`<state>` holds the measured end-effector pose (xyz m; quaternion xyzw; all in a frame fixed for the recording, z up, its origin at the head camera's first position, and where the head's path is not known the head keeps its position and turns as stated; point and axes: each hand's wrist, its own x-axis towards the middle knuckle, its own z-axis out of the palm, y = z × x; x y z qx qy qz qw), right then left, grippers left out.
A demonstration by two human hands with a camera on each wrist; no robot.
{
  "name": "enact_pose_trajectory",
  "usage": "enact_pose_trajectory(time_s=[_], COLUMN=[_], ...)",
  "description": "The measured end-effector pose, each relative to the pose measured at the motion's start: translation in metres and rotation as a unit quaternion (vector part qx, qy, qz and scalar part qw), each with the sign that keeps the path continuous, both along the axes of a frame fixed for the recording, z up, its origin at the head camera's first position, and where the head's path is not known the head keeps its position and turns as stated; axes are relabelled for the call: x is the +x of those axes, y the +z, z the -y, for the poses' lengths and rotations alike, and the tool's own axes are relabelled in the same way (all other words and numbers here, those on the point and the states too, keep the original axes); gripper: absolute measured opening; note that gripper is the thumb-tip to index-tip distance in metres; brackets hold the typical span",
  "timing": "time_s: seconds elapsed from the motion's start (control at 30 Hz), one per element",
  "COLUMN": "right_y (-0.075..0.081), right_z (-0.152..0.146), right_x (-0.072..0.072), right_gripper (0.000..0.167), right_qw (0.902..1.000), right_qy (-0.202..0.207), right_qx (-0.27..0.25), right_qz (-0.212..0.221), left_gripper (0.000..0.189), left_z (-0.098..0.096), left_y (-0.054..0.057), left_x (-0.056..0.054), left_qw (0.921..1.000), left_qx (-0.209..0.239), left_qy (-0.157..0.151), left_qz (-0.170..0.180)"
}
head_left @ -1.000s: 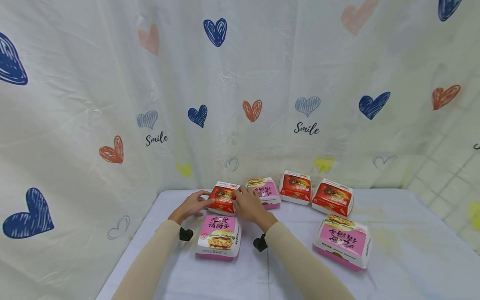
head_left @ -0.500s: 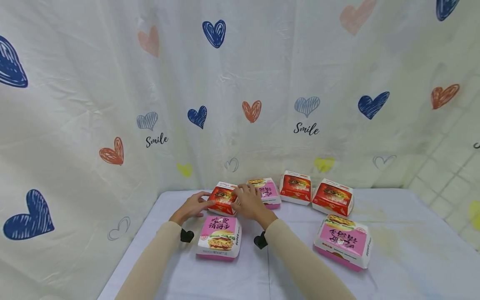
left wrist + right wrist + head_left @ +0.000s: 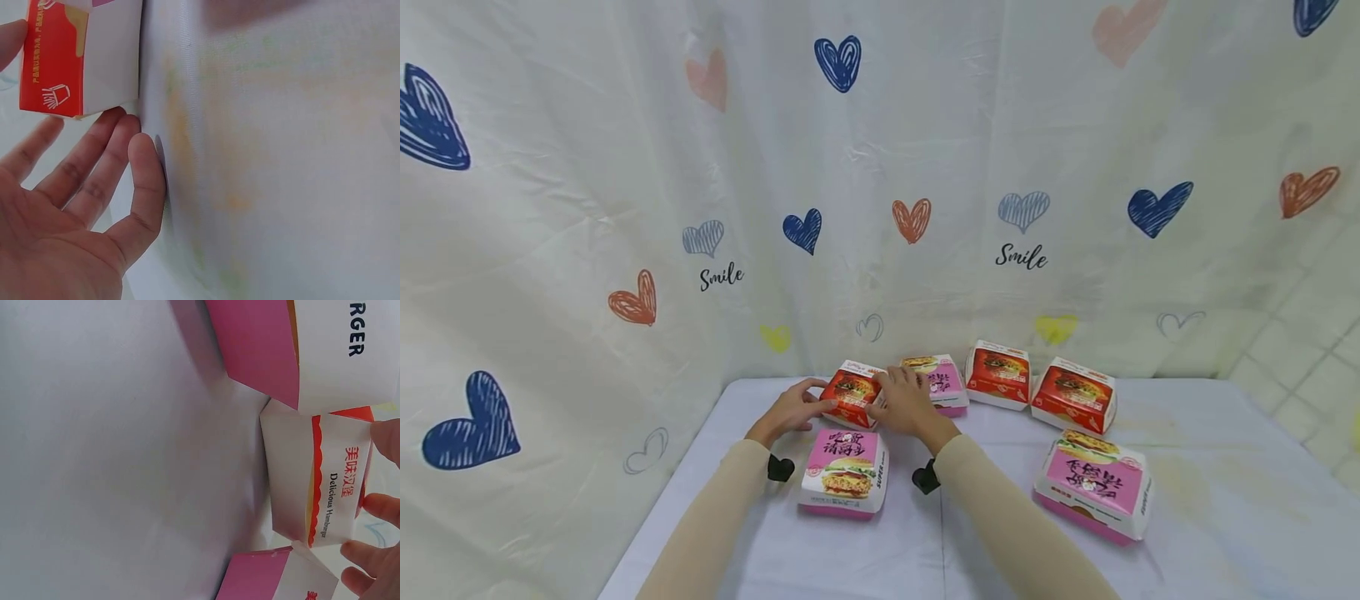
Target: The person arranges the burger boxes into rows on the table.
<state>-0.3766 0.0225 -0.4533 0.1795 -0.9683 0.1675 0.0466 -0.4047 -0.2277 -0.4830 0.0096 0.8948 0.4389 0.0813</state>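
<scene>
A red and white hamburger box (image 3: 852,393) stands on the table between both hands in the head view. My left hand (image 3: 788,411) is at its left side, the thumb by the front corner. The left wrist view shows the left fingers (image 3: 100,178) spread and nearly straight, their tips at the box's end. On the other side, my right hand (image 3: 910,405) has its thumb and fingertips along the top of the box's white side (image 3: 340,481). Just in front of the red box stands a pink hamburger box (image 3: 846,473).
Behind the right hand is another pink box (image 3: 938,382). Two red boxes, one at the back (image 3: 997,375) and one beside it (image 3: 1073,395), stand further right. A pink box (image 3: 1095,486) sits nearer at right. A heart-print curtain (image 3: 880,167) hangs behind the table (image 3: 985,533).
My right fingers have lifted slightly from the red box's right side, exposing more of its edge. The left hand stays at the box. The head view has shifted slightly.
</scene>
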Motion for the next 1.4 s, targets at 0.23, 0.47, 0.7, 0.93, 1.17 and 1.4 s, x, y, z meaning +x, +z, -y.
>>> enact_pose_trajectory(time_s=[0.23, 0.47, 0.7, 0.93, 1.17, 1.4], right_y=[-0.003, -0.005, -0.005, -0.004, -0.005, -0.006], right_z=[0.001, -0.001, -0.002, -0.002, 0.000, 0.000], right_x=[-0.001, 0.000, 0.004, 0.008, 0.010, 0.012], right_gripper=[0.071, 0.068, 0.065, 0.066, 0.067, 0.066], right_qw=[1.0000, 1.0000, 1.0000, 0.9999, 0.9998, 0.9998], right_qy=[-0.006, -0.008, -0.004, -0.004, -0.010, -0.012], right_qx=[-0.005, 0.001, -0.001, 0.000, 0.007, 0.006], right_qz=[-0.004, -0.003, -0.009, -0.013, -0.015, -0.014], left_gripper=[0.072, 0.063, 0.055, 0.050, 0.062, 0.086], left_z=[0.001, 0.002, 0.001, 0.002, 0.002, 0.001], left_y=[-0.002, -0.002, -0.001, -0.004, -0.003, 0.000], left_x=[-0.002, -0.002, 0.001, 0.001, 0.003, 0.006], left_qw=[1.0000, 0.9998, 0.9994, 0.9985, 0.9978, 0.9981], left_qx=[0.000, 0.014, 0.022, 0.039, 0.056, 0.060], left_qy=[0.003, -0.001, -0.003, 0.004, 0.008, 0.001], left_qz=[-0.007, -0.015, -0.027, -0.037, -0.034, -0.010])
